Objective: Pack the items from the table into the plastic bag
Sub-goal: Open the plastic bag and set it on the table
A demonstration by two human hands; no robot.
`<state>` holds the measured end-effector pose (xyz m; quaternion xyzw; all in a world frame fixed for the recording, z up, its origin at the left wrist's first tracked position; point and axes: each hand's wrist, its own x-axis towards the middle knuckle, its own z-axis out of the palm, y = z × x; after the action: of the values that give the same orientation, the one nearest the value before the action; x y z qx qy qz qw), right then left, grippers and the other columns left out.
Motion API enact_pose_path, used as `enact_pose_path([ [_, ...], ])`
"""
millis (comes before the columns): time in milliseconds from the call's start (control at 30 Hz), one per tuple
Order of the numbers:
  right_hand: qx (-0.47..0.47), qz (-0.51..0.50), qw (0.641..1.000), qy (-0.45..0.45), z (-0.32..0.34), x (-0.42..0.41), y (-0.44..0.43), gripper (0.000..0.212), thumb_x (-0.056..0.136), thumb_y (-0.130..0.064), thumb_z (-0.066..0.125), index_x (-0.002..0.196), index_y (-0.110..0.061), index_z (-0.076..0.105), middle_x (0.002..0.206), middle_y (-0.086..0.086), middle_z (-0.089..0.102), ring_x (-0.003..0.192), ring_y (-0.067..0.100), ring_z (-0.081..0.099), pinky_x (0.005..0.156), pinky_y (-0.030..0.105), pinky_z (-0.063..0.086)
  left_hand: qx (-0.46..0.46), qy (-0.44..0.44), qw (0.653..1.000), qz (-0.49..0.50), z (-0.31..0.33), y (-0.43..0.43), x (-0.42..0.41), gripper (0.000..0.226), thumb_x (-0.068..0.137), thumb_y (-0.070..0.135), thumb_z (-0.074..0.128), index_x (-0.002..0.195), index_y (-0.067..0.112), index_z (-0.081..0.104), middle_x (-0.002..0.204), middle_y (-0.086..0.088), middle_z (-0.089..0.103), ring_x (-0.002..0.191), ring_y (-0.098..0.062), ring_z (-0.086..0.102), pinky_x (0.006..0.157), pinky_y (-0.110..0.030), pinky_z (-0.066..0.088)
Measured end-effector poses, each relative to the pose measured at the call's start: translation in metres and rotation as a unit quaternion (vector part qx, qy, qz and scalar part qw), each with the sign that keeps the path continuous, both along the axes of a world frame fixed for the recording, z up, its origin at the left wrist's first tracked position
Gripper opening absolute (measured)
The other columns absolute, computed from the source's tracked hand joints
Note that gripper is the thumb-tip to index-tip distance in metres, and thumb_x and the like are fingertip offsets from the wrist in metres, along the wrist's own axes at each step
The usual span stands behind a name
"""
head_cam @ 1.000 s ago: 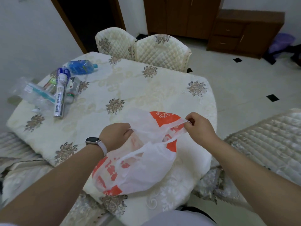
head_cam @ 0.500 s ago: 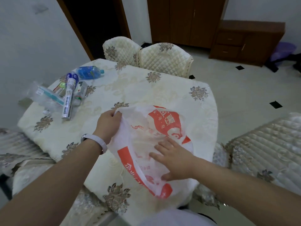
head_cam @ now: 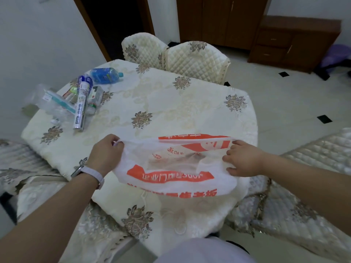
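1. Two hands, left hand and right hand, each pinch an end of one plastic bag, stretched over the tabletop near edge.
2. One blue bottle, one long tube and several smaller items lie clustered at the far left.
3. Two padded chairs stand beyond.

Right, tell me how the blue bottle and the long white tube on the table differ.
The blue bottle is squat, translucent blue, with its cap pointing right; the long white tube is slim, opaque white with print, running toward the near edge. The bottle lies apart at the far end of the items; the tube lies among the other packets, overlapping the clear packet. Both lie on their sides on the tablecloth, not yet packed.
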<state>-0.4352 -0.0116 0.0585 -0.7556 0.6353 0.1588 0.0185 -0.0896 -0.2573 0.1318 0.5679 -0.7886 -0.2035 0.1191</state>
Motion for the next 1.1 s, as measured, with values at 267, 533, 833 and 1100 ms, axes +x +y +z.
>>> enact_pose_path([
  [267, -0.151, -0.027, 0.98, -0.124, -0.005, 0.047, -0.032, 0.04, 0.083, -0.043, 0.05, 0.107, -0.015, 0.065, 0.105, 0.005, 0.064, 0.102, 0.029, 0.058, 0.095, 0.042, 0.047, -0.288, 0.01, 0.833, -0.473, -0.002, 0.075, -0.042, 0.031, 0.082, 0.017, 0.059, 0.109, 0.004, 0.068, 0.12, -0.019, 0.064, 0.111, -0.033, 0.058, 0.093, -0.044, 0.046],
  [533, -0.081, -0.108, 0.983, -0.124, -0.023, 0.057, -0.07, 0.061, 0.076, -0.047, 0.063, 0.126, -0.013, 0.058, 0.137, 0.018, 0.053, 0.126, 0.036, 0.05, 0.103, 0.052, 0.039, -0.187, -0.355, 0.802, -0.444, -0.064, 0.046, -0.071, 0.07, 0.092, 0.049, 0.05, 0.147, 0.008, 0.039, 0.159, -0.016, 0.027, 0.149, -0.032, 0.017, 0.12, -0.05, 0.007],
  [833, -0.045, -0.127, 0.984, -0.112, -0.062, 0.048, -0.111, 0.08, 0.086, -0.061, 0.048, 0.151, -0.021, 0.025, 0.156, 0.012, 0.026, 0.145, 0.033, 0.019, 0.117, 0.053, 0.012, -0.196, -0.321, 0.763, -0.525, -0.108, 0.009, -0.074, 0.075, 0.077, 0.057, 0.066, 0.137, 0.015, 0.054, 0.145, -0.017, 0.049, 0.135, -0.036, 0.044, 0.114, -0.05, 0.027],
  [1100, 0.015, -0.098, 0.99, -0.105, -0.12, 0.0, -0.126, 0.089, 0.081, -0.055, 0.062, 0.15, -0.014, 0.026, 0.141, 0.009, 0.048, 0.127, 0.03, 0.046, 0.108, 0.04, 0.035, -0.092, -0.393, 0.826, -0.393, -0.139, -0.05, -0.047, 0.08, 0.086, 0.069, 0.031, 0.15, 0.021, 0.033, 0.155, -0.011, 0.034, 0.141, -0.032, 0.03, 0.118, -0.047, 0.019],
])
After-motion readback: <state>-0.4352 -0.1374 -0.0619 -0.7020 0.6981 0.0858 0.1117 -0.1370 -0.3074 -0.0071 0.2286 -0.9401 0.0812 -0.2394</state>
